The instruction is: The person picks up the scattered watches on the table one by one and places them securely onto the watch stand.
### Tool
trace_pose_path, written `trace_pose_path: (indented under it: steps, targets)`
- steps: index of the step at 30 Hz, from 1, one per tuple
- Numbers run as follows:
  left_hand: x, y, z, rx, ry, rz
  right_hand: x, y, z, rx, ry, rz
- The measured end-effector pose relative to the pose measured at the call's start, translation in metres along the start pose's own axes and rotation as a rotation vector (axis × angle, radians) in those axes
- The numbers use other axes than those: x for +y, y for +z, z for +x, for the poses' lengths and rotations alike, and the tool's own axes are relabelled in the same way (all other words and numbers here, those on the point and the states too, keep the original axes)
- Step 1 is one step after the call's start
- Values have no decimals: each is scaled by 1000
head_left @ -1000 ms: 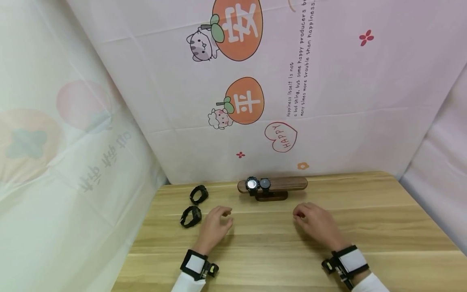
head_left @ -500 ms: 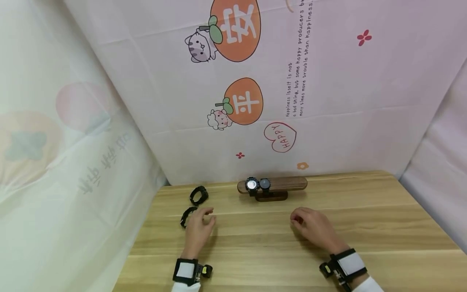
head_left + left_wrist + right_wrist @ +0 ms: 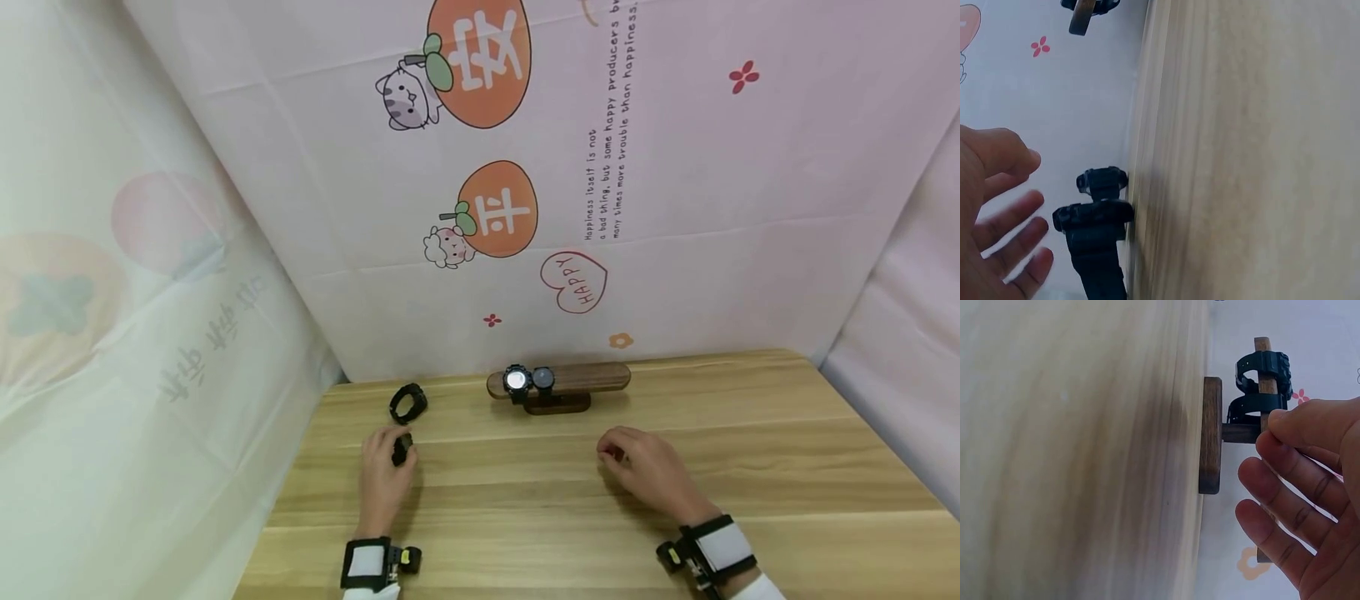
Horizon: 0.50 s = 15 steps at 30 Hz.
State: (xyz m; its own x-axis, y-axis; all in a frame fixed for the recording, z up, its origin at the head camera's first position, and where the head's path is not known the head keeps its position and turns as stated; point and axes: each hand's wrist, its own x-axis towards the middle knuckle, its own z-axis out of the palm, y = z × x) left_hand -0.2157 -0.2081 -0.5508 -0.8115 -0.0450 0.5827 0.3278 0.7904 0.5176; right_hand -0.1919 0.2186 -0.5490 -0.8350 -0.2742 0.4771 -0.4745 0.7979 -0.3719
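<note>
My left hand (image 3: 381,475) hovers over the nearer black watch (image 3: 402,451) at the table's left side, partly covering it in the head view. The left wrist view shows its fingers parted and bent, with that watch (image 3: 1094,247) apart from them. Just behind it a second black watch (image 3: 420,403) rests with its strap looped. My right hand (image 3: 648,473) hangs loosely curled over the table's right half and holds nothing; thumb and forefinger come close together in the right wrist view. A wooden watch stand (image 3: 592,377) at the back carries two dark watches, one silver-faced (image 3: 516,380), one dark-faced (image 3: 543,379).
The wood-grain table (image 3: 510,517) meets a white printed cloth (image 3: 675,275) hanging behind it. Another cloth (image 3: 225,400) borders its left edge. A strapped camera (image 3: 410,558) sits on the left wrist, another (image 3: 671,556) on the right.
My left hand has moved left from the table's middle to the nearer loose watch. My right hand has shifted slightly, then stayed put. Stand and watches have not moved.
</note>
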Motion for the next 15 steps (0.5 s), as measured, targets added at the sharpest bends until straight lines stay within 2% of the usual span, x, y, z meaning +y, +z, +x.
trace_pose_path:
  steps: [4,8,11,15]
  targets:
    - [-4,-2,1,-9,-11,87,-1,0,0,-6,6,-1]
    - [-6,-4,1,-42,-65,142,-1,2,-1,12,-9,-6]
    - [-6,-6,-1,-92,-133,146,0,3,-1,17,-22,-6]
    - [-7,-5,-2,-165,-210,98,1,4,-2,-2,-9,-9]
